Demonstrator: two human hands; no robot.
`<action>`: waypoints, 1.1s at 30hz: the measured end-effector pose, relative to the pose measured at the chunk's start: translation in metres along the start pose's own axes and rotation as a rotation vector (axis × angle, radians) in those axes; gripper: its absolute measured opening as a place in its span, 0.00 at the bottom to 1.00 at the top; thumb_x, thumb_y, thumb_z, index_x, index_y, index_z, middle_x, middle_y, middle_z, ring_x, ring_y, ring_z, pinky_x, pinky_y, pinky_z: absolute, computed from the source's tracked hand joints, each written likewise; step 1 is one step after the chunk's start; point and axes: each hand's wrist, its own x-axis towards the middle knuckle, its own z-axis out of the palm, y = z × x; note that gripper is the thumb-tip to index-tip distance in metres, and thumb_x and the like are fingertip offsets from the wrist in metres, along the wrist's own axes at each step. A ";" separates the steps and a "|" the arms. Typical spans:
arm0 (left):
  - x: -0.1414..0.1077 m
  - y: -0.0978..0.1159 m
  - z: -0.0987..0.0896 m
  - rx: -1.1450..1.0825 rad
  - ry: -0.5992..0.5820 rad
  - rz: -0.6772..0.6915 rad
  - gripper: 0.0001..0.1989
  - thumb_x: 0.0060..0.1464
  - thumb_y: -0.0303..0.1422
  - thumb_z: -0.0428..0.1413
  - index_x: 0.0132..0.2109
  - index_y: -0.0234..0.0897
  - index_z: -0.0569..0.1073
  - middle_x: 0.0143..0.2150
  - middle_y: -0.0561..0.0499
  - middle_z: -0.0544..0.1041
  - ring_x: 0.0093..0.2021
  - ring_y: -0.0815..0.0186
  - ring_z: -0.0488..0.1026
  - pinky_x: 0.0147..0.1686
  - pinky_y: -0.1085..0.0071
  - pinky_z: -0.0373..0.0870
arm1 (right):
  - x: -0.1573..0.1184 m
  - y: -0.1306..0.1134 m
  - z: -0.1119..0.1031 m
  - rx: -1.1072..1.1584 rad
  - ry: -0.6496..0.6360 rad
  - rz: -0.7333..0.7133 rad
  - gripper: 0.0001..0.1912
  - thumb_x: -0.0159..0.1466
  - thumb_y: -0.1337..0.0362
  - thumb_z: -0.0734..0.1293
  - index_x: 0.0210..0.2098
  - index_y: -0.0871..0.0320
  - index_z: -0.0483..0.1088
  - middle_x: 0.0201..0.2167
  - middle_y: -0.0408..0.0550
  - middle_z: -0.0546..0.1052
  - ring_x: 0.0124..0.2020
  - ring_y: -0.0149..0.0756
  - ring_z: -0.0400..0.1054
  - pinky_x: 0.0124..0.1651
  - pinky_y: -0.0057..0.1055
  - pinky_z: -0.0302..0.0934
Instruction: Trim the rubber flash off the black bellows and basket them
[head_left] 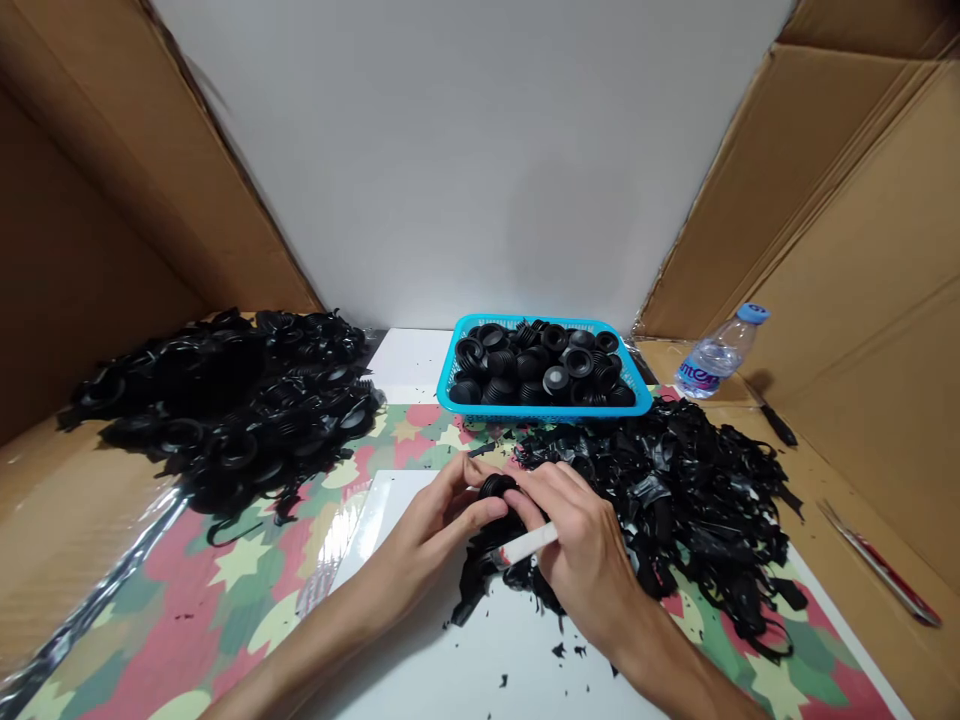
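- Head view: the left hand [442, 510] has a narrow grip on a black ribbed part [496, 486], held just above the white board [450, 675] at the near centre of the worktop.
- The right hand [589, 540] touches the same part with its fingers, and its grip also holds a white-handled tool [531, 542]; the tool's working end is hard to make out.
- A blue basket [544, 411] of similar parts sits at far centre, a black pile [247, 420] lies left, and black scraps [697, 500] spread right.
- If that tool is sharp, a slip on the smooth rubbery surface could nick the closely placed left fingers or gouge the part.
- With scraps so near the basket, a careless sweep could push some among the parts.
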 end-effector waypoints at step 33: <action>-0.007 0.007 -0.025 -0.097 0.000 -0.048 0.24 0.61 0.46 0.74 0.61 0.48 0.83 0.47 0.47 0.85 0.45 0.57 0.82 0.47 0.63 0.79 | -0.003 0.011 -0.019 0.295 -0.046 0.130 0.06 0.79 0.67 0.66 0.47 0.53 0.75 0.35 0.42 0.78 0.34 0.34 0.76 0.34 0.27 0.65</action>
